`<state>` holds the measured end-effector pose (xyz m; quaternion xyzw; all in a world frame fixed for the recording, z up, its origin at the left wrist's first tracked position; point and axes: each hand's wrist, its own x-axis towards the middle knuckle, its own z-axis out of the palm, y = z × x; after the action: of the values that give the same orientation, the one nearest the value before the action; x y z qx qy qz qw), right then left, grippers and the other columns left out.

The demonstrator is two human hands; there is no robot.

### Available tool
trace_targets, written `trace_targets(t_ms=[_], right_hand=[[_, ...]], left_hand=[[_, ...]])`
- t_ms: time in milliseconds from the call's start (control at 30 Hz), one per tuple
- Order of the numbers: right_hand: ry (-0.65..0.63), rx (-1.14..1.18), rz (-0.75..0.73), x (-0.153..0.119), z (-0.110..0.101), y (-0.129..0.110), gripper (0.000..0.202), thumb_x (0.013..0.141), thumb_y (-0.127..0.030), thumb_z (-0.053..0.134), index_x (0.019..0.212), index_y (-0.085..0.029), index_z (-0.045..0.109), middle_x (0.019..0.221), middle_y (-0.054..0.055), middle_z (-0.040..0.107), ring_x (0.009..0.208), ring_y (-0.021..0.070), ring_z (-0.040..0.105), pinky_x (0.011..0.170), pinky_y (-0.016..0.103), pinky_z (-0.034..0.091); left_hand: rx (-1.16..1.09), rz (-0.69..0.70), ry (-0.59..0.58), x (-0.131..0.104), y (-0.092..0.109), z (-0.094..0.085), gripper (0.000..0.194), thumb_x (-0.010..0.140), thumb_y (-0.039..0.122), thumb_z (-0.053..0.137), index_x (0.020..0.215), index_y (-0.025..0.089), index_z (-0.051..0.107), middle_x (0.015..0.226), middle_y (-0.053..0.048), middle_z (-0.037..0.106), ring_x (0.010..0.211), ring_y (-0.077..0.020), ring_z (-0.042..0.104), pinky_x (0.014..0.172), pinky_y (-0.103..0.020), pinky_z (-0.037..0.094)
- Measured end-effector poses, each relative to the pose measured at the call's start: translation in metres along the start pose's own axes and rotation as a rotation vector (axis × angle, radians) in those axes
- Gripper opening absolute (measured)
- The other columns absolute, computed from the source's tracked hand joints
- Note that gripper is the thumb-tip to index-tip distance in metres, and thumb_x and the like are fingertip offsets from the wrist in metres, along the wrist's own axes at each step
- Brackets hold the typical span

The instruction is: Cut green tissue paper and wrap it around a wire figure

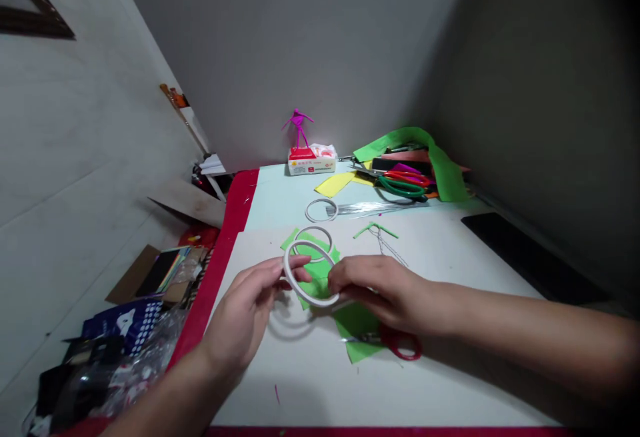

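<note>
Above the white table my left hand (255, 304) and my right hand (385, 287) hold a white ring (291, 282) between them, tilted. The fingers of my left hand pinch its left side; those of my right hand close on its right side. Behind it, a second white ring (329, 236) is over green paper (357, 324). Red-handled scissors (413, 356) lie partly on the green paper, below my right hand. Further back a third white ring (309, 206) lies beside thin silvery wires (370, 208). A bent green piece with twisted wire (387, 228) lies behind my right hand.
A pink wire figure (299, 120) stands on a tissue box (313, 166) at the back. Right of it are several scissors (405, 187), yellow strips (336, 184) and a green strip (445, 167). A black flat object (530, 257) lies right. Bags and cardboard (127, 277) sit left of the table.
</note>
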<state>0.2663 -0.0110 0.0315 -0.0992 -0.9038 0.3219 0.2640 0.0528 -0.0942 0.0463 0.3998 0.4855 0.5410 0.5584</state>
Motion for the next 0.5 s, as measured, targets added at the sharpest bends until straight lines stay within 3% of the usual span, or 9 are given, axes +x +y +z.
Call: trace_targets(t_ms=[133,200,300,367,433,500], right_hand=[[-0.061,0.056,-0.045,-0.006,0.019,-0.007,0.019,0.089,-0.006,0.047,0.102,-0.013,0.060,0.093,0.009,0.065,0.085,0.0137,0.060,0.078,0.025,0.048],[-0.027,0.061,-0.093,-0.008,0.022,-0.011,0.021,0.087,-0.004,0.048,0.103,-0.012,0.060,0.100,0.012,0.065,0.091,0.0146,0.060,0.081,0.025,0.049],[0.202,0.018,-0.091,-0.011,0.019,-0.024,0.021,0.086,-0.004,0.050,0.101,-0.014,0.061,0.101,0.012,0.065,0.094,0.0160,0.061,0.082,0.027,0.050],[0.370,0.000,0.017,-0.012,0.014,-0.036,0.018,0.087,-0.009,0.053,0.100,-0.016,0.062,0.094,0.009,0.066,0.087,0.0151,0.062,0.077,0.027,0.052],[0.442,0.022,0.124,-0.013,0.010,-0.048,0.021,0.087,-0.015,0.057,0.107,-0.019,0.061,0.097,0.007,0.067,0.084,0.0143,0.063,0.072,0.026,0.053],[0.436,0.054,0.140,-0.013,0.007,-0.057,0.030,0.087,-0.019,0.059,0.117,-0.021,0.060,0.104,0.007,0.067,0.085,0.0144,0.064,0.071,0.026,0.054]], left_hand=[[-0.063,-0.133,-0.126,-0.015,0.012,0.010,0.018,0.085,0.023,0.058,0.089,0.017,0.075,0.077,-0.005,0.071,0.077,-0.0165,0.063,0.079,-0.027,0.045],[0.016,-0.125,-0.180,-0.024,0.018,0.014,0.018,0.086,0.026,0.059,0.089,0.017,0.074,0.075,-0.004,0.071,0.074,-0.0160,0.062,0.075,-0.026,0.046],[0.284,-0.006,-0.159,-0.032,0.024,0.017,0.018,0.085,0.029,0.062,0.077,0.017,0.073,0.076,-0.003,0.070,0.073,-0.0147,0.060,0.071,-0.023,0.045],[0.428,0.093,-0.135,-0.034,0.026,0.021,0.021,0.084,0.029,0.062,0.069,0.017,0.071,0.071,-0.002,0.068,0.067,-0.0137,0.057,0.064,-0.022,0.045],[0.499,0.170,-0.140,-0.034,0.027,0.028,0.022,0.084,0.029,0.061,0.066,0.017,0.069,0.065,-0.001,0.066,0.061,-0.0130,0.055,0.059,-0.023,0.045],[0.546,0.220,-0.165,-0.033,0.027,0.036,0.023,0.084,0.027,0.059,0.065,0.017,0.067,0.061,0.000,0.064,0.058,-0.0127,0.054,0.057,-0.023,0.045]])
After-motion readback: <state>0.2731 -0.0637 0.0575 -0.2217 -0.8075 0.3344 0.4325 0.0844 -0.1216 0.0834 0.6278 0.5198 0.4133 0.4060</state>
